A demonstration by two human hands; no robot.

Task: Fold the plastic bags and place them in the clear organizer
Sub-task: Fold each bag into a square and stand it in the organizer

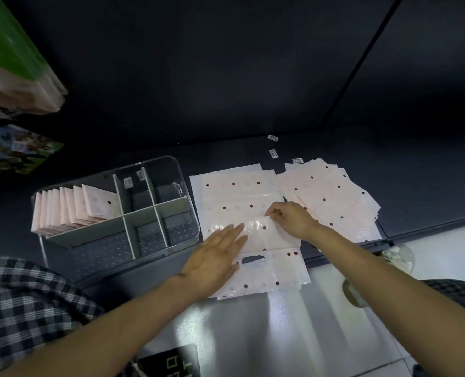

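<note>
left hand (pixel 215 259) presses flat on plastic bag (pixel 255 235); right hand (pixel 288 219) pinches its edge

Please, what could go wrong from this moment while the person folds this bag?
1. The bag is glossy plastic; the left hand only presses flat while the right hand pinches the folded edge, so the fold may slip or spring open.
2. The bag's near end reaches the shelf edge, so it might slide off.
3. The loose pile of bags lies beside the right forearm, which may disturb it.
</note>
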